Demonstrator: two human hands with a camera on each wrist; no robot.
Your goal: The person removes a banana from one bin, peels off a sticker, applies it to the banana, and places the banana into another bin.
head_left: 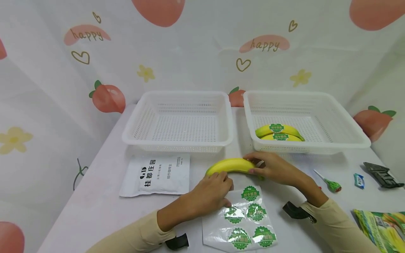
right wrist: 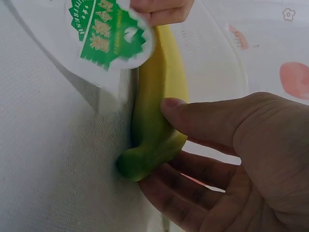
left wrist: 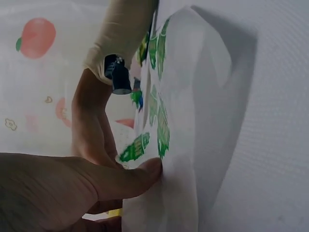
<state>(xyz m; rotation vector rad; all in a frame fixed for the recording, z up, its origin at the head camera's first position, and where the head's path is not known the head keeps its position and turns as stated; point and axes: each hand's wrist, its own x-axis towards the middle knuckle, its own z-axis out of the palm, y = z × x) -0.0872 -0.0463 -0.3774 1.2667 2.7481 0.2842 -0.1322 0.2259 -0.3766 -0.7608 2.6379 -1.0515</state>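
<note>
Banana [head_left: 232, 165] lay on the counter [head_left: 104, 207], just in front of the two white baskets, long axis running left–right across the person. Stem end pointed right, toward the right hand.

Right hand [head_left: 275, 168]: grip closed around the banana's green stem end, thumb on top, fingers curled underneath (right wrist view shows this clearly [right wrist: 154, 140]). So the right hand was the one actually holding the fruit.

Left hand [head_left: 210, 193]: sat at the banana's left end, just near side of it. Thumb [left wrist: 140, 176] pressed against the edge of the sticker sheet [head_left: 245, 219], fingers curled. Looked like a pinch on the sheet or a sticker being peeled off it; can't tell which from these views. One green sticker [right wrist: 108, 31] hung just beside the banana's upper flank in the right wrist view, touching or nearly so.

Key relation: sticker sheet lay directly toward the person from the banana, between the two forearms, its top edge just beside the fruit. Left hand was nearer the sheet, right hand nearer the stem.

Elsewhere: right basket [head_left: 348, 135] held two bananas [head_left: 278, 133] already wearing green stickers; left basket [head_left: 177, 121] held nothing visible. White pouch [head_left: 156, 174] left of the hands; lollipop [head_left: 330, 183] right of them.
</note>
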